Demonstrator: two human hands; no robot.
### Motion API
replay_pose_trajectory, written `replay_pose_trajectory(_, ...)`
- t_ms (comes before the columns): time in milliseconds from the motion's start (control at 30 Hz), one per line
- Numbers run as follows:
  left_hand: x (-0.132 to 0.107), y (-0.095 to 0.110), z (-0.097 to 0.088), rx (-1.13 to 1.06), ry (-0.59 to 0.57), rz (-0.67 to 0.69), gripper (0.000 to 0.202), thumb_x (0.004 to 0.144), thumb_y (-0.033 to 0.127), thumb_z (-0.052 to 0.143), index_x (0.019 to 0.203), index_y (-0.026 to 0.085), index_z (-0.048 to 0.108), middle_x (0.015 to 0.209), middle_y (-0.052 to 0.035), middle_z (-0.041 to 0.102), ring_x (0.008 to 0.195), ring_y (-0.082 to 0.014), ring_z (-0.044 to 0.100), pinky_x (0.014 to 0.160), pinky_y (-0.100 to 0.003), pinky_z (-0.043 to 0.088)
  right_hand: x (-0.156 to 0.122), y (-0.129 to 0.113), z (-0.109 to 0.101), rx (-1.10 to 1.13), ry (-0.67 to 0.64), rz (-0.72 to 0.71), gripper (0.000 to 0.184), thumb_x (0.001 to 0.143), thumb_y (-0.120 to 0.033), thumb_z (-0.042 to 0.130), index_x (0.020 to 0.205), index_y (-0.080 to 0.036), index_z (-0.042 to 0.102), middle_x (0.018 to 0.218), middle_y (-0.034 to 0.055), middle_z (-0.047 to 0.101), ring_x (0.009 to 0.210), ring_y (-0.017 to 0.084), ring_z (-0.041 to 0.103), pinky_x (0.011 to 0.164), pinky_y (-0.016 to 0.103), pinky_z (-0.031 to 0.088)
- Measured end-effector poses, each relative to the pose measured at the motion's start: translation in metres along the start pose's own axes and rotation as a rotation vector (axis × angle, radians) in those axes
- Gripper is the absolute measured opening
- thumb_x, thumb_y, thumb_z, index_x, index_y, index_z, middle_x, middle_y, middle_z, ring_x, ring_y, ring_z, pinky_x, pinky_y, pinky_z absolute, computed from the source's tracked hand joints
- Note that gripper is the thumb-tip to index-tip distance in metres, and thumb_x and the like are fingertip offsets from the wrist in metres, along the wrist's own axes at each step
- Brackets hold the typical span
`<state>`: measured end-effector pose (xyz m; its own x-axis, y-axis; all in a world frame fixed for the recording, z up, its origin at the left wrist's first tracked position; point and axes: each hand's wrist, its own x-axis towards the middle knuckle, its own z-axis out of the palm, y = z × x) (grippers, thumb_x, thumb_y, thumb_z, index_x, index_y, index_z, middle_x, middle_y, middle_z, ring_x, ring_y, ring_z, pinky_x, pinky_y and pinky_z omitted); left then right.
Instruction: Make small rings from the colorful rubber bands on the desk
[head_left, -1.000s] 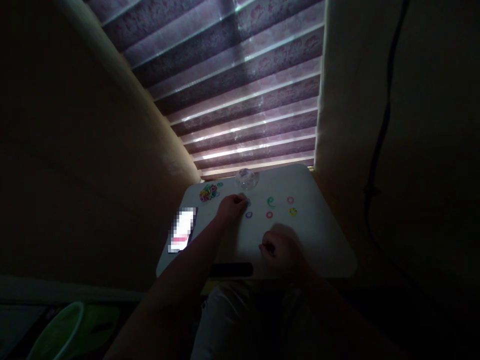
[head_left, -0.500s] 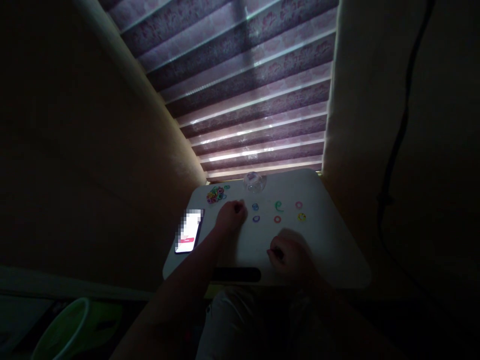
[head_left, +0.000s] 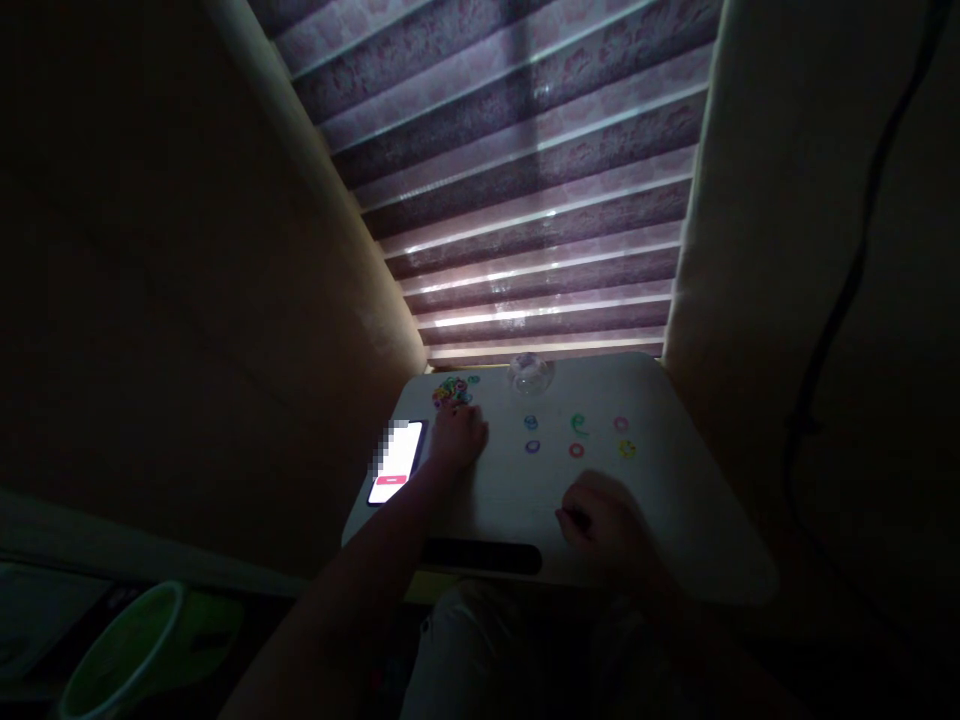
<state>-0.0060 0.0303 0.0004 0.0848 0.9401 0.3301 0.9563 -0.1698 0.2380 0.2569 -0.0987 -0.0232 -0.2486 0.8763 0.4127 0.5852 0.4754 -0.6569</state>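
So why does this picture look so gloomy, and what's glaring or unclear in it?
Head view: little light, mostly through the blind, with bright streaks along its folds; head view: the phone glares white, partly masked by blocks; head view: a soft shadow beside the right hand; head view: the ring pile is too small and soft to separate every ring.

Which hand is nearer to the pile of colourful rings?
Left. The left hand is at the near edge of the pile; the right hand is well away, farther right and lower in the picture.
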Motion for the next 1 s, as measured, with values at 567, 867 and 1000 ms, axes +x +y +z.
replay_pose_trajectory(567, 0.023, -0.016, -0.009, 0.000, -0.026, -0.068, 0.039, 0.088, 0.036, 0.057, 0.120, 0.014, 0.063, 0.124, -0.0188, 0.058, 0.117, -0.0303, 0.055, 0.103, -0.042, 0.043, 0.001, -0.005, 0.001, -0.042, -0.025, 0.046, 0.016, 0.081, -0.022, 0.056, 0.066, -0.021, 0.050, 0.066, 0.0014, 0.056, 0.059, 0.014, 0.050, 0.056, 0.027, 0.032)
replay_pose_trajectory(867, 0.026, -0.032, -0.019, 0.043, -0.103, -0.095, 0.030, 0.089, 0.035, 0.055, 0.110, 0.022, 0.071, 0.107, -0.0102, 0.069, 0.096, -0.0237, 0.065, 0.085, -0.031, 0.049, 0.001, -0.004, 0.002, -0.070, -0.034, 0.043, 0.016, 0.081, -0.022, 0.055, 0.066, -0.020, 0.051, 0.067, 0.0009, 0.055, 0.059, 0.013, 0.048, 0.057, 0.027, 0.031)
replay_pose_trajectory(1000, 0.026, -0.037, -0.026, 0.060, -0.123, -0.152, 0.031, 0.090, 0.039, 0.054, 0.109, 0.024, 0.073, 0.103, -0.0090, 0.073, 0.091, -0.0230, 0.067, 0.080, -0.029, 0.048, 0.000, -0.003, 0.004, -0.078, -0.046, 0.055, 0.016, 0.082, -0.024, 0.055, 0.067, -0.019, 0.051, 0.067, 0.0007, 0.055, 0.060, 0.013, 0.049, 0.057, 0.026, 0.031)
